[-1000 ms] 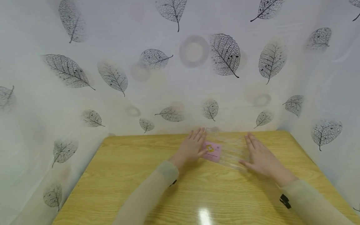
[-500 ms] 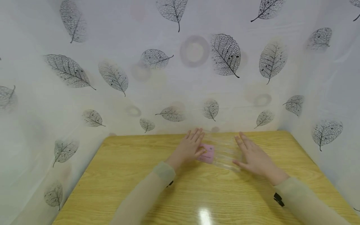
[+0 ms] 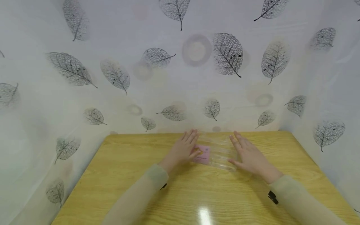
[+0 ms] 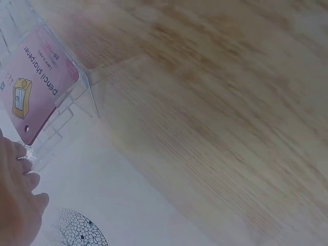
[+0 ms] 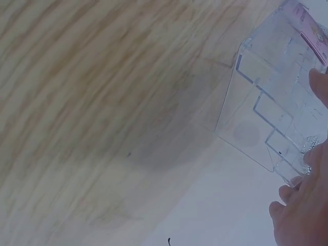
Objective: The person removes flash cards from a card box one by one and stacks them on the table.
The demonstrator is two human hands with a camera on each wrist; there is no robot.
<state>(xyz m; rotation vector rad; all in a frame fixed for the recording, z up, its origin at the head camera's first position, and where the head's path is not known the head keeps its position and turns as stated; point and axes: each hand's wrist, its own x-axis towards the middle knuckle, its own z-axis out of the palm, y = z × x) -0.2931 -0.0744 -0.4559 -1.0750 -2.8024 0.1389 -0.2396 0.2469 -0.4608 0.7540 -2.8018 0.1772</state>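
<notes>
A clear plastic box with stepped dividers (image 3: pixel 222 156) stands near the table's back edge, between both hands. A pink card (image 4: pixel 38 79) printed "pencil sharpener", with a yellow sharpener picture and a small hole, shows at its left part. I cannot tell whether it sits inside or against the plastic. My left hand (image 3: pixel 181 148) lies along the box's left end, fingers extended, its thumb over the card in the head view. At the right end my right hand (image 3: pixel 250 156) rests with straight fingers and spread thumb; the right wrist view shows its fingertips by the dividers.
The wood-grain table (image 3: pixel 126 181) runs from the front to a sheet with printed leaves (image 3: pixel 168 87), which hangs behind and on both sides. A light reflection (image 3: pixel 204 215) shows on the tabletop near the front.
Both hands and the clear box with the pink card have shifted left along the table. The hands keep their places at its two ends. The head view has turned slightly.
</notes>
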